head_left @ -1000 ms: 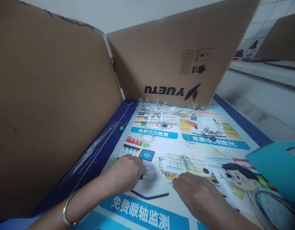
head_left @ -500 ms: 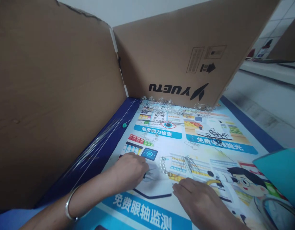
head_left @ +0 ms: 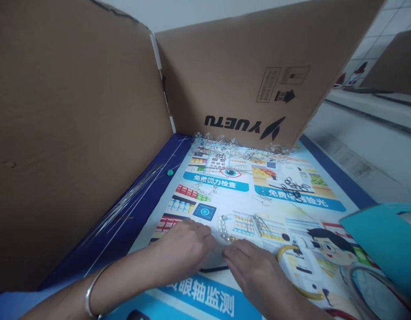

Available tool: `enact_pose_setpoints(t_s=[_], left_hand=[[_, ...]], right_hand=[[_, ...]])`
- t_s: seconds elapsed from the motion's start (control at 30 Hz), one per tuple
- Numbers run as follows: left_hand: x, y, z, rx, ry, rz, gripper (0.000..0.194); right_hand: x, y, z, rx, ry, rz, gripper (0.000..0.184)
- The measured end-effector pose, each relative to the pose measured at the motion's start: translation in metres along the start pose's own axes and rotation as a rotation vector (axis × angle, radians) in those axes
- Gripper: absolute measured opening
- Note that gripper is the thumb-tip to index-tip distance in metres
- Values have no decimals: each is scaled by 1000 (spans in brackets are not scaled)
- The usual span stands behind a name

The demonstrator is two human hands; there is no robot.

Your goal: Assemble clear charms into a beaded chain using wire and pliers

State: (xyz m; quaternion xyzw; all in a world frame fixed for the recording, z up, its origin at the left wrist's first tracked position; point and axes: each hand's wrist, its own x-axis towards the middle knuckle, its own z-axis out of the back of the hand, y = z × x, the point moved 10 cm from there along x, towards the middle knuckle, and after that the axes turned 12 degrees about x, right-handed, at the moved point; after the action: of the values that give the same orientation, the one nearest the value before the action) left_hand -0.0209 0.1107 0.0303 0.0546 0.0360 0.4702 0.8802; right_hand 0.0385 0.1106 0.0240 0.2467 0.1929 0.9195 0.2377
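My left hand (head_left: 190, 246) is closed, its fingers bent down over the printed sheet, and whatever is in them is hidden. A silver bangle (head_left: 89, 293) circles that wrist. Close by on the right, my right hand (head_left: 255, 271) has its fingers pressed together, with the fingertips pointing toward the left hand. I cannot make out what they pinch. Just beyond the right fingertips lies a curved string of clear beads (head_left: 223, 227). A bundle of thin wires (head_left: 259, 224) rests right behind it. Another small beaded loop (head_left: 207, 187) lies farther back.
Cardboard walls (head_left: 252, 58) stand at the left and back. Clear beaded pieces (head_left: 222, 144) are heaped along the back wall. Black rings (head_left: 294, 189) lie at the right, long thin wires (head_left: 125, 202) at the left. A turquoise object (head_left: 382, 240) and a yellow curved band (head_left: 300, 289) are near my right arm.
My hands have come closer together; the right one moved left, toward the left hand. The view has shifted slightly. The bead string lies as before, and more of the yellow band shows.
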Motion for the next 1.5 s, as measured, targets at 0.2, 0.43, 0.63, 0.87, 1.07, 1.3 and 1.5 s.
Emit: enact_pose_setpoints(t_s=[0.2,0.43,0.63,0.87,1.07,1.3,1.5], left_hand=[[-1,1,-4,-23,10,-25,13],[-2,15,-12,-93,118,-12,13],[-3,31,-19,-86,219,-4,15],[-8,45,-32,-39,280,-12,16],[-15,61,-31,19,415,86,14],[-14,61,5,81,207,160,13],[0,19,11,28,25,20,13]], right_hand=[[-2,-6,1,103,6,-34,21],[-5,-14,6,145,9,-33,25],[-8,-21,12,113,1,-34,28],[-9,-27,15,35,-26,-38,30],[-12,-37,14,15,-48,-87,25],[-11,-32,21,63,-78,-43,21],[-12,-23,30,93,-131,7,18]])
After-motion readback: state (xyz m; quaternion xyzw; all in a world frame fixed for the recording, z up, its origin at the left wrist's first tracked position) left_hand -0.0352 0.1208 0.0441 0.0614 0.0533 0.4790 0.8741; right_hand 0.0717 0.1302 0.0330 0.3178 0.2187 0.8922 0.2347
